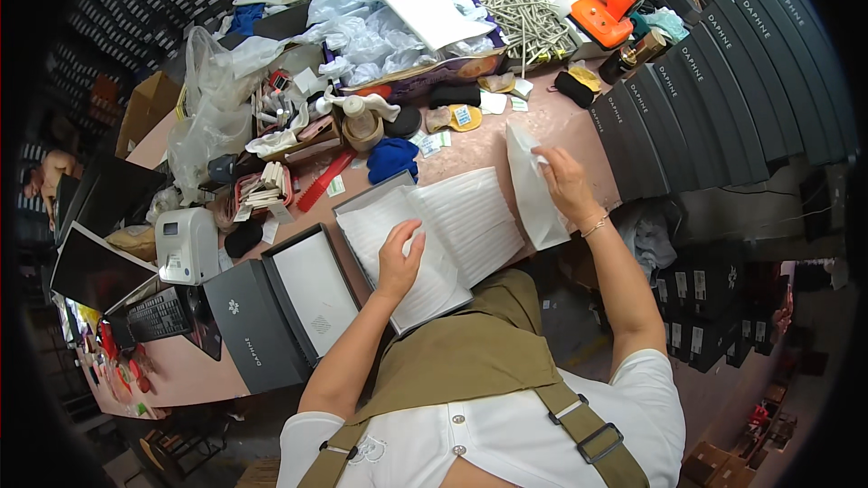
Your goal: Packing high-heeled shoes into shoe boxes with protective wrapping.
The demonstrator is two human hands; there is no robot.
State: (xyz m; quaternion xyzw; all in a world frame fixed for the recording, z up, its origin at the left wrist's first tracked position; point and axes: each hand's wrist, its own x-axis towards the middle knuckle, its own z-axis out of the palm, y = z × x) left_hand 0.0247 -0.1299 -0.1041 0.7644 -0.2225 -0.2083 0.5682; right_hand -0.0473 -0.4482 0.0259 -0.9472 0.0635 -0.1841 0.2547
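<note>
My right hand (pixel 570 188) grips a white wrapping sheet (pixel 526 194), which stands up off the right side of the table. My left hand (pixel 400 262) lies with loosely bent, parted fingers over the white lining sheet (pixel 366 226) of a shoebox in front of me, holding nothing that I can see. A ribbed white foam sheet (pixel 475 226) spreads out from this box to the right. Left of it stands another open box (pixel 316 285) with white paper inside, beside a dark grey lid (pixel 253 325). Whatever lies beneath the lining is hidden.
A row of dark shoeboxes (pixel 696 99) stands along the right. Behind are a carton of crumpled plastic (pixel 380 54), a heap of paper sticks (pixel 524 23) and an orange tape dispenser (pixel 606 18). A label printer (pixel 187 244), keyboard (pixel 155 316) and monitor (pixel 95 271) sit left.
</note>
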